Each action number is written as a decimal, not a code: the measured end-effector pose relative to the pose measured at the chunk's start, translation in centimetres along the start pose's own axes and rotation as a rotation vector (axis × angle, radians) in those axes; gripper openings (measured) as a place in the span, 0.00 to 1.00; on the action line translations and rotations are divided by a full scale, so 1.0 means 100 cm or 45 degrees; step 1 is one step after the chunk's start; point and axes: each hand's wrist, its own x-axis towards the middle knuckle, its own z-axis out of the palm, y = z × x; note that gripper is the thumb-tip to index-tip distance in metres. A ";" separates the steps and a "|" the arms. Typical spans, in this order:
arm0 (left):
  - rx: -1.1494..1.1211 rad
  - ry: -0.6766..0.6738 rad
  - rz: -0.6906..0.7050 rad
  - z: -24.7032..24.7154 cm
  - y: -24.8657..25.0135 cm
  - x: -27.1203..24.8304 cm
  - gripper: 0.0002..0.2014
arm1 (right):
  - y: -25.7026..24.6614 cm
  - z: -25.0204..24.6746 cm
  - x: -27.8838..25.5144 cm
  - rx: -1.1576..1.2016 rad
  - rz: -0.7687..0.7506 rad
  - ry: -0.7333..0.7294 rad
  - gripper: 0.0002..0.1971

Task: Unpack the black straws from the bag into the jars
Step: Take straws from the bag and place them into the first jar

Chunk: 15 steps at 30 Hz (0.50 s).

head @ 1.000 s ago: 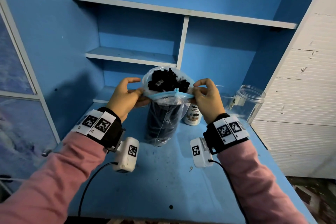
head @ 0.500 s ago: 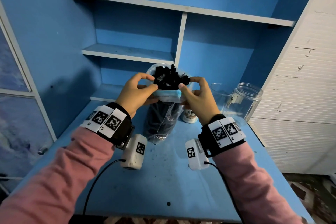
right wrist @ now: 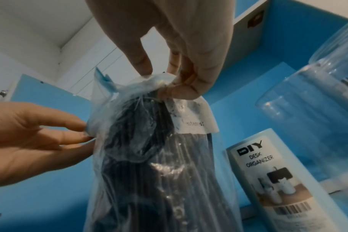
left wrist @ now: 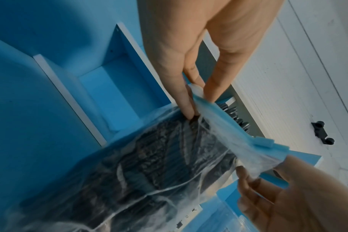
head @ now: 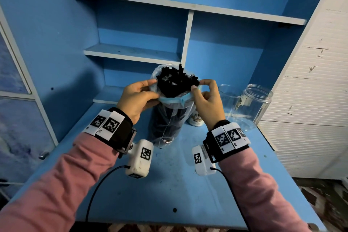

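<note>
Left hand (head: 136,98) & right hand (head: 208,98) are pinching bag (head: 169,118) rim btwn them, straws (head: 177,83) poking up; jars (head: 254,105) beside right hand.

Two hands are showing, one bag (head: 170,118) of straws too many to count, two clear jars, one white labelled canister (head: 195,118).

Clear bag (head: 170,118) stands upright, mouth open, black straws (head: 176,83) protruding; clear jars (head: 256,105) beside it.

white canister (right wrist: 284,180) labelled "DIY DESK ORGANIZER" above a barcode, bag's white sticker (right wrist: 191,124) text unreadable
</note>
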 end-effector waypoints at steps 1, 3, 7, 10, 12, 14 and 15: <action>-0.010 -0.009 0.001 0.000 0.000 0.000 0.18 | 0.002 0.000 0.001 -0.036 -0.018 0.014 0.06; -0.031 -0.019 0.002 0.000 0.000 -0.002 0.18 | 0.005 0.002 0.001 -0.078 -0.019 0.046 0.07; -0.053 -0.017 -0.007 0.000 -0.001 -0.002 0.18 | 0.006 0.008 0.002 -0.030 0.019 0.109 0.08; -0.075 -0.020 -0.056 -0.003 -0.001 -0.001 0.19 | 0.005 0.011 0.001 -0.008 0.040 0.129 0.12; -0.099 -0.021 -0.119 -0.007 -0.001 0.000 0.20 | 0.007 0.011 0.000 0.027 0.078 0.127 0.15; -0.121 -0.024 -0.169 -0.012 -0.002 0.000 0.19 | 0.012 0.012 0.001 0.065 0.118 0.105 0.13; -0.118 -0.022 -0.179 -0.014 -0.002 0.000 0.18 | 0.014 0.012 0.002 0.066 0.128 0.099 0.11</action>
